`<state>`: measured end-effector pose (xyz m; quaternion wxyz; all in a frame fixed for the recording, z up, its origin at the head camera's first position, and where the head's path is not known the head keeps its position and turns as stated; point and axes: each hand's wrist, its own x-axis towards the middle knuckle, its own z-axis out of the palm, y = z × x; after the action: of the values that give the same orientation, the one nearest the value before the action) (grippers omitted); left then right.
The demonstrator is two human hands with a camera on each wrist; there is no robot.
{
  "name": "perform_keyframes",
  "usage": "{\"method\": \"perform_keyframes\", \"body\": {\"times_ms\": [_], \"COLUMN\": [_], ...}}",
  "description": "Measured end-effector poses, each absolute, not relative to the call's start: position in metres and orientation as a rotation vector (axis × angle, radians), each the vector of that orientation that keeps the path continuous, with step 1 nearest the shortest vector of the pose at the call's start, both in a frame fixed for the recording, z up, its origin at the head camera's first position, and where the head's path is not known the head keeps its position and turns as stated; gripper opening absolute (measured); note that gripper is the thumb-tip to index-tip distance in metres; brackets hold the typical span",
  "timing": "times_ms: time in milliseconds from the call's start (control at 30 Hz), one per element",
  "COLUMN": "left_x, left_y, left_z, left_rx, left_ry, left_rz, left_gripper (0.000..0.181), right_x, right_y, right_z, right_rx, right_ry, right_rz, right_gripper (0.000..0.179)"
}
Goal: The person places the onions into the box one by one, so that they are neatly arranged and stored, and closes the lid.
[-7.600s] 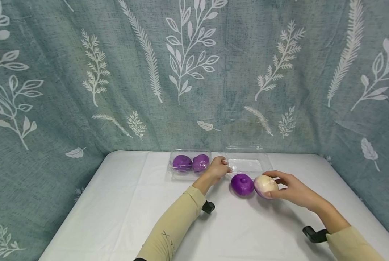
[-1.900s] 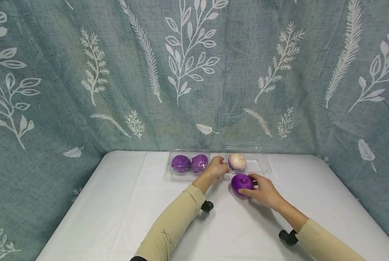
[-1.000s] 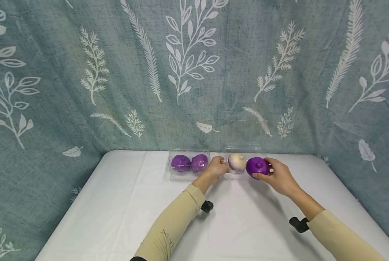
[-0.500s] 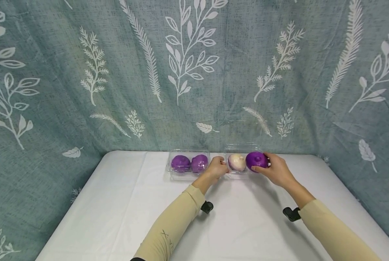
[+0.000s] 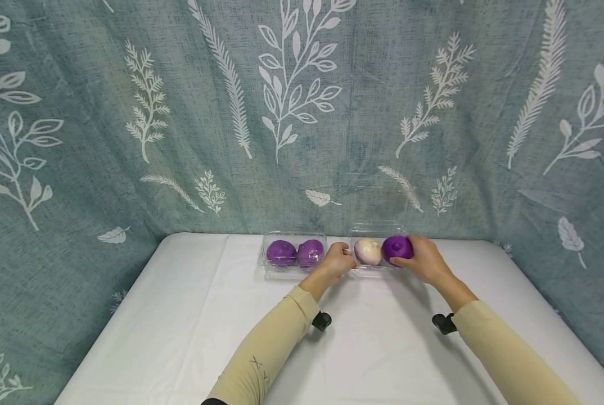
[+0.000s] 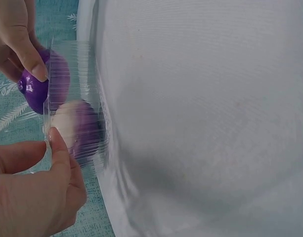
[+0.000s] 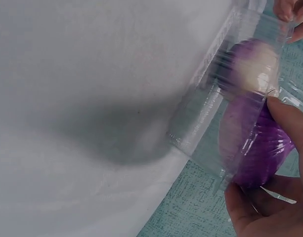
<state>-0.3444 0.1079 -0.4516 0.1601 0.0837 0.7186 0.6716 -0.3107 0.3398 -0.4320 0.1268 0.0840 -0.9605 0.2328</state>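
My right hand (image 5: 426, 260) grips a purple onion (image 5: 396, 249), its fingers and thumb around the sides. That onion sits partly within the right half of an open clear plastic clamshell box (image 7: 195, 123). Beside it in the left half lies a cream-and-purple onion (image 5: 368, 251), close to or touching the purple one. My left hand (image 6: 42, 190) pinches the box's front rim between thumb and index finger, near its left corner. In the right wrist view, the purple onion (image 7: 262, 148) shows through the clear wall, with my thumb on its upper side.
Left of my left hand, a second clear box (image 5: 294, 273) with its lid down holds two purple onions (image 5: 282, 253). A white cloth (image 5: 145, 326) covers the table. Behind its back edge hangs a green patterned curtain (image 5: 292, 191), against which the box's raised lid (image 5: 378, 228) stands.
The cream-and-purple onion went into the box earlier. My right hand then lifted the purple onion from the cloth and lowered it into the right half. My left hand stays at the rim.
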Motion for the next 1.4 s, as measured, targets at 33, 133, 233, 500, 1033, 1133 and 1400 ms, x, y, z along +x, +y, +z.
{"method": "perform_keyframes", "body": {"times_ms": [33, 133, 233, 500, 1033, 1133, 1400], "left_x": [-0.344, -0.344, -0.344, -0.344, -0.342, -0.343, -0.345], "left_y": [0.108, 0.107, 0.107, 0.108, 0.109, 0.109, 0.110], "left_z": [-0.452, -0.451, -0.451, -0.448, -0.451, -0.452, -0.452], "left_rx": [0.238, 0.241, 0.247, 0.249, 0.220, 0.221, 0.225], "left_ry": [2.056, 2.065, 2.078, 2.078, 2.078, 2.081, 2.095], "left_rz": [1.915, 1.910, 1.904, 1.889, 1.889, 1.895, 1.897], "left_gripper": [0.065, 0.065, 0.065, 0.065, 0.063, 0.063, 0.063], "right_x": [-0.312, -0.317, -0.321, -0.327, -0.328, -0.328, -0.341], "right_y": [0.340, 0.342, 0.345, 0.348, 0.353, 0.359, 0.378], "right_z": [-0.433, -0.435, -0.437, -0.440, -0.436, -0.426, -0.408], "right_rx": [0.240, 0.228, 0.221, 0.216, 0.184, 0.191, 0.082], "right_ry": [-2.804, -2.831, -2.858, -2.883, -2.971, -2.990, -2.930], "right_rz": [0.665, 0.621, 0.584, 0.568, 0.671, 0.732, 0.959], "right_gripper": [0.061, 0.066, 0.070, 0.076, 0.086, 0.089, 0.087]}}
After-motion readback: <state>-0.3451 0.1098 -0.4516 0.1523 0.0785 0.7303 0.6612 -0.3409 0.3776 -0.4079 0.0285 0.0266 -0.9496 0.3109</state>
